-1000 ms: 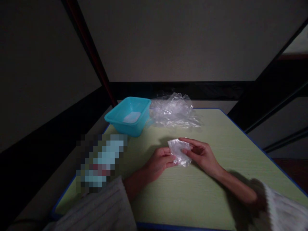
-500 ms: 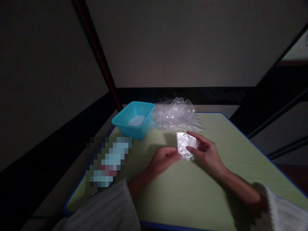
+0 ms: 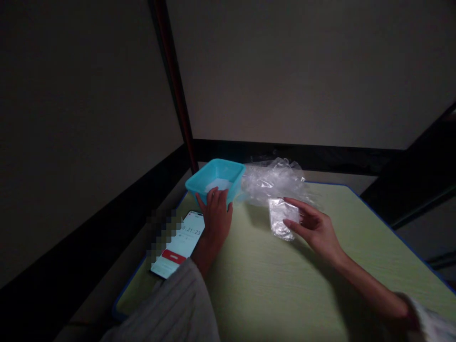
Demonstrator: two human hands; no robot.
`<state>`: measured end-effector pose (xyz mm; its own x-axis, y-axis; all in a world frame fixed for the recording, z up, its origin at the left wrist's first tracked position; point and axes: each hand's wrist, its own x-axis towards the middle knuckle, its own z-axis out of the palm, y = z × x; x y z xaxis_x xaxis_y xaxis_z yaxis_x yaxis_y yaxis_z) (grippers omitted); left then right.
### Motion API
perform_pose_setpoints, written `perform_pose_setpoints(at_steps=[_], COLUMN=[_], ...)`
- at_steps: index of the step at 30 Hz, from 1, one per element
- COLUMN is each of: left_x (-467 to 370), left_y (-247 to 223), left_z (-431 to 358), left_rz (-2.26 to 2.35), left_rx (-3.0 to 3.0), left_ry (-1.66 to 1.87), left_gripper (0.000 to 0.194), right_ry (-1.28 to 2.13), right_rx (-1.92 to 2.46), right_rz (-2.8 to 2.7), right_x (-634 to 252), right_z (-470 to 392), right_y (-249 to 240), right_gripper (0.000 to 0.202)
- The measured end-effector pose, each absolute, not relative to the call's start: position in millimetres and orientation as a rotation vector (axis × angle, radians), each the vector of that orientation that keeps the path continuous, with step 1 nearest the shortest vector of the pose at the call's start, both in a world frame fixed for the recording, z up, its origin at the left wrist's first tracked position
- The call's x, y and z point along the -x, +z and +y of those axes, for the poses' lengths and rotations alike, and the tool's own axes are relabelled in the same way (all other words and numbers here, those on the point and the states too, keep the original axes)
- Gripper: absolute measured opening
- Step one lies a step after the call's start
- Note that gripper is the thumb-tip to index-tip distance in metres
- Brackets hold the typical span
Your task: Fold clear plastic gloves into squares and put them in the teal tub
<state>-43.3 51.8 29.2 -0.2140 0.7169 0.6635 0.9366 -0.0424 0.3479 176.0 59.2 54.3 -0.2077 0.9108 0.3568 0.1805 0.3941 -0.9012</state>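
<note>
A small, flat, square packet in shiny clear plastic (image 3: 280,216) is pinched in my right hand (image 3: 317,228), thumb on its front and fingers behind its right and top edges. My left hand (image 3: 216,213) is at the near side of a turquoise plastic basin (image 3: 203,183), fingers apart and reaching to its front rim. Whether the fingertips touch the basin I cannot tell. Inside the basin lies something flat and white (image 3: 219,184), partly hidden by my fingers.
A crumpled pile of clear plastic bags (image 3: 276,178) lies right of the basin. A phone (image 3: 194,228) showing a timer rests on the left, beside my left forearm. The pale green table (image 3: 263,289) has a blue edge, with walls behind and to the left.
My left hand has let go of the packet's left side and moved left and forward to the basin. The packet stays in my right hand. The whole view has shifted slightly.
</note>
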Motion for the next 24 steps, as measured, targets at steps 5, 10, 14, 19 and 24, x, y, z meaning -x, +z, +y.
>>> perform_pose_setpoints(at_steps=[5, 10, 14, 19, 24], left_x=[46, 43, 35, 22, 10], left_y=[24, 17, 14, 19, 21], left_z=[55, 52, 44, 30, 17], left_rz=[-1.908, -1.840, -1.656, -1.445, -1.250], left_rx=[1.689, 1.667, 1.727, 1.900, 2.033], left_ry=[-1.178, -1.223, -1.315, -1.322, -1.359], left_gripper=[0.021, 0.023, 0.025, 0.029, 0.031], right_ry=[0.884, 0.883, 0.903, 0.909, 0.890], right_rx=[0.932, 0.942, 0.938, 0.875, 0.874], right_rz=[-1.710, -1.724, -1.690, -1.600, -1.591], right_x=[-167, -166, -171, -183, -197], right_z=[68, 71, 73, 78, 83], right_y=[63, 64, 71, 86, 100], right_gripper=[0.038, 0.037, 0.037, 0.038, 0.036])
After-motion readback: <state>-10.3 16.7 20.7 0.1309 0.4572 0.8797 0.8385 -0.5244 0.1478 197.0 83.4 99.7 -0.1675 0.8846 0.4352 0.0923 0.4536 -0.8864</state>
